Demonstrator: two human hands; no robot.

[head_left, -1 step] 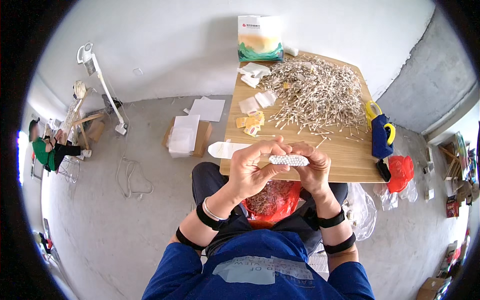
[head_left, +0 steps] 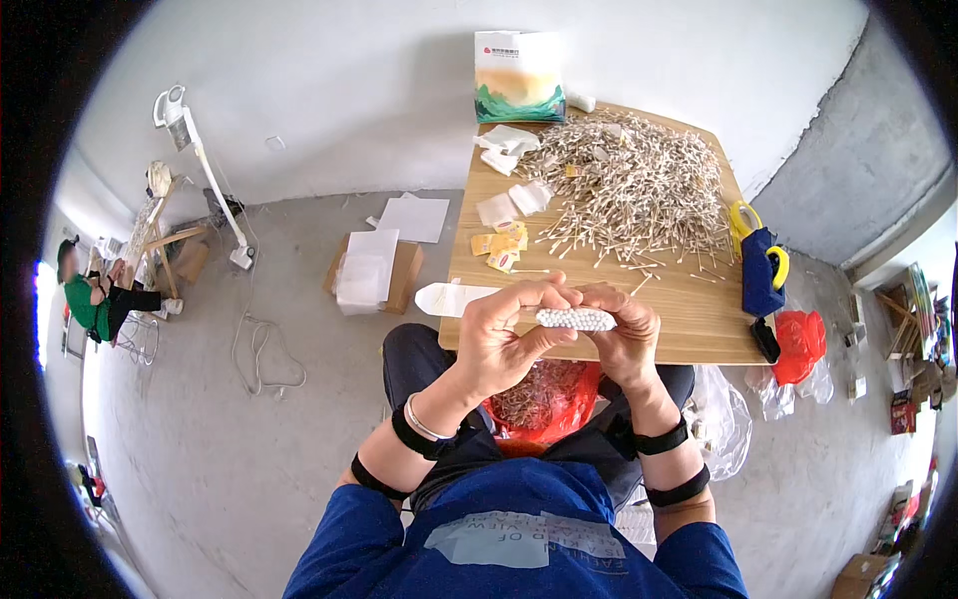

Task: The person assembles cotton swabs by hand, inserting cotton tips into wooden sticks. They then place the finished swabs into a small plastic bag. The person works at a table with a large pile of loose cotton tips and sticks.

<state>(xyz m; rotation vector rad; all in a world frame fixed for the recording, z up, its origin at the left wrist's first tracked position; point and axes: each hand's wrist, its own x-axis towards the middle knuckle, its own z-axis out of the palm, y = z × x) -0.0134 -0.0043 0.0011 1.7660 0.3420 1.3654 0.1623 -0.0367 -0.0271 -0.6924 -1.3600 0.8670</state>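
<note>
Both hands are raised over the table's near edge, closed on one bundle of cotton swabs (head_left: 576, 319) with its white tips facing me. My left hand (head_left: 514, 334) pinches the bundle's left end between thumb and fingers. My right hand (head_left: 627, 334) grips its right end; the fingers partly hide the bundle. Just left of my left hand lies a white pointed strip (head_left: 447, 299) on the tabletop. A large heap of loose cotton swabs (head_left: 639, 185) spreads over the far part of the table. Small yellow-and-white cards (head_left: 502, 243) and clear plastic packets (head_left: 514, 204) sit left of it.
A printed paper bag (head_left: 519, 85) stands at the table's back. A blue tape dispenser (head_left: 760, 275) with yellow rolls sits at the right edge. Below the near edge is a red bag of swabs (head_left: 539, 399). A cardboard box (head_left: 402, 280) lies on the left floor; another person (head_left: 95, 295) sits far left.
</note>
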